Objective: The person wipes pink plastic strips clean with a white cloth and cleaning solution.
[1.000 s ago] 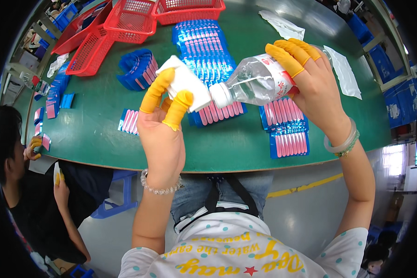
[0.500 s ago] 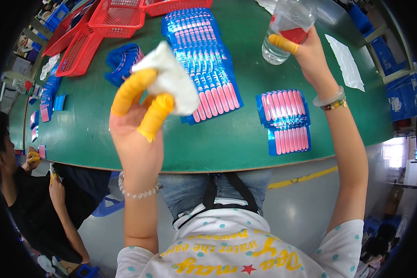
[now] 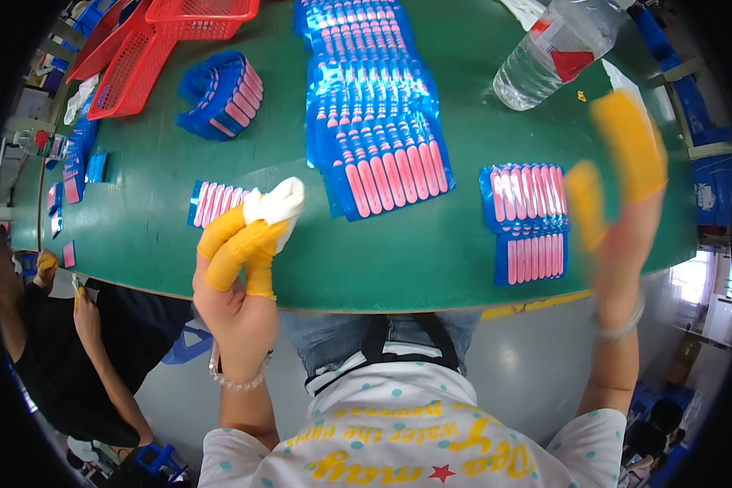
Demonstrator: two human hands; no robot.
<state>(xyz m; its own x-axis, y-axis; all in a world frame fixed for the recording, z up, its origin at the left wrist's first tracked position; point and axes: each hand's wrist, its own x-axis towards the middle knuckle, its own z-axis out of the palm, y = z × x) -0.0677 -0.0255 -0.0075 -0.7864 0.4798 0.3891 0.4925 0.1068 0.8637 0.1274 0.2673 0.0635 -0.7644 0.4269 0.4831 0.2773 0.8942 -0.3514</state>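
My left hand point(image 3: 237, 272) wears yellow finger covers and pinches a crumpled white cloth point(image 3: 281, 207). Behind it, partly covered, lies a small blue sheet with pink strips point(image 3: 216, 203). On the right my right hand point(image 3: 626, 187), also in yellow finger covers, is blurred with its thumb and fingers apart and nothing visible in them. It is beside a short stack of blue sheets with pink strips point(image 3: 531, 191). Beyond that hand a clear plastic bottle point(image 3: 516, 77) with a red label and some liquid is on the green table point(image 3: 382, 264).
A long overlapping row of blue-and-pink sheets point(image 3: 374, 89) fills the middle. Left of it sits a curled bundle of them point(image 3: 224, 96). Red baskets point(image 3: 134, 69) stand at the far left. A tiny yellow piece point(image 3: 581, 96) lies near the bottle. A co-worker point(image 3: 81, 350) is at the left.
My right hand has let go of the bottle and come down toward me. My left hand has lowered with the cloth, now bunched smaller. The view has shifted slightly.
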